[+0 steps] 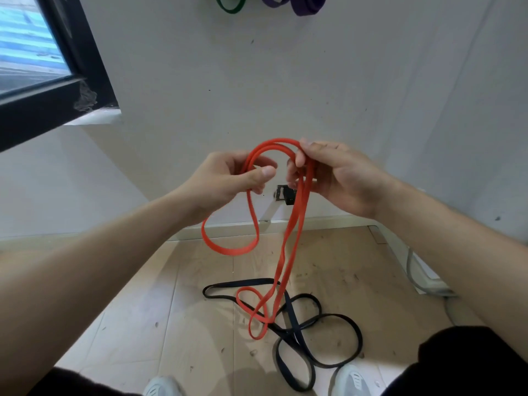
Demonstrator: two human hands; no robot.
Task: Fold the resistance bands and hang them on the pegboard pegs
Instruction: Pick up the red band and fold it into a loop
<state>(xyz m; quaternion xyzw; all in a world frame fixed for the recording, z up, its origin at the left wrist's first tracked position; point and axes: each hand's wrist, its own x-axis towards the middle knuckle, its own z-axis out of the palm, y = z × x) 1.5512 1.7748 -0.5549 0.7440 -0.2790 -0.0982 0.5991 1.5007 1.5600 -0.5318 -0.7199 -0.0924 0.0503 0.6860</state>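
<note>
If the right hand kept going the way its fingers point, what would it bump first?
Probably the left hand. The right hand, gripping the orange resistance band, points its fingers across at it, with just a small gap between them. One view leaves depth unsure.

Held band (274, 144) between left hand (228, 178) and right hand (340, 178), tail over floor band (292, 312), window (25, 52) upper left

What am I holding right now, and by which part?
The orange resistance band, by its gathered top loops: the left hand grips the left side of the arch, the right hand pinches the right side.
</note>
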